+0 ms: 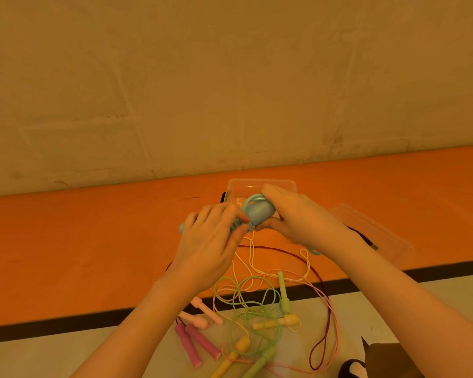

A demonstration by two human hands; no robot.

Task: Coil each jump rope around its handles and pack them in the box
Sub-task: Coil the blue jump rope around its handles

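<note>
Above the orange bench (93, 241), just before the clear box (261, 186), the blue jump rope (257, 214) is being gripped by both hands (210, 241) (298, 216); coils are probably best kept taut.

This looks like a gym or play room rather than a home. A bare, scuffed plaster wall (175, 77) rises behind an orange floor mat (66, 241) edged by a black stripe (66, 321), with pale flooring (52, 356) nearer.
</note>
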